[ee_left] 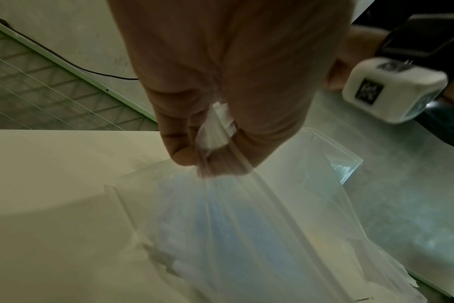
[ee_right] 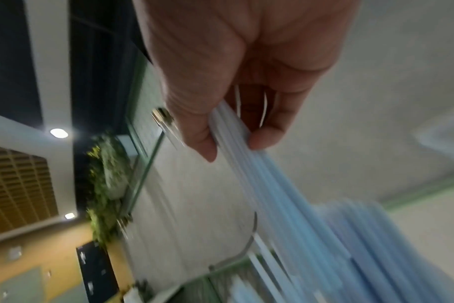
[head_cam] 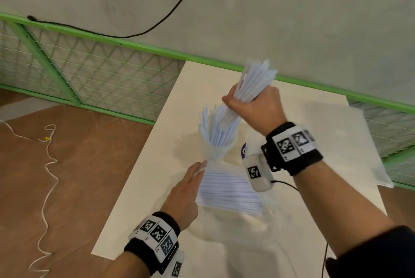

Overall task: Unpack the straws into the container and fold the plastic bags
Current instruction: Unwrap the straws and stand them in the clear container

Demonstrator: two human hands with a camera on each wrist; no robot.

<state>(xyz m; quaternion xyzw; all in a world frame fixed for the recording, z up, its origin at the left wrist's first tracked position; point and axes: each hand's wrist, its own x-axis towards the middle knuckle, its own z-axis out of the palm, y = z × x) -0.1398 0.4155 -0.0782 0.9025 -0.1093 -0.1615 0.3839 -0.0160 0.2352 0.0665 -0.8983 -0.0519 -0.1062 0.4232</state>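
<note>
Brown floor (head_cam: 74, 165) with a loose white cord (head_cam: 48, 174) lies left of the desk (head_cam: 143, 199), whose left edge runs diagonally; a green mesh fence (head_cam: 94, 75) borders its far side. The left hand (head_cam: 183, 199) reaches forward low over the desk, fingers (ee_left: 179, 143) pinching the gathered mouth of a clear plastic bag (ee_left: 233, 225) holding packed straws (head_cam: 229, 190). Just beyond stands the clear container (head_cam: 216, 150), straws fanning upright inside. The right hand (head_cam: 253, 109) is raised above it, fist wrapped around a tilted bundle of straws (head_cam: 249, 89) whose lower ends dip into the container. A flat empty bag (head_cam: 350, 143) lies near the right edge.
</note>
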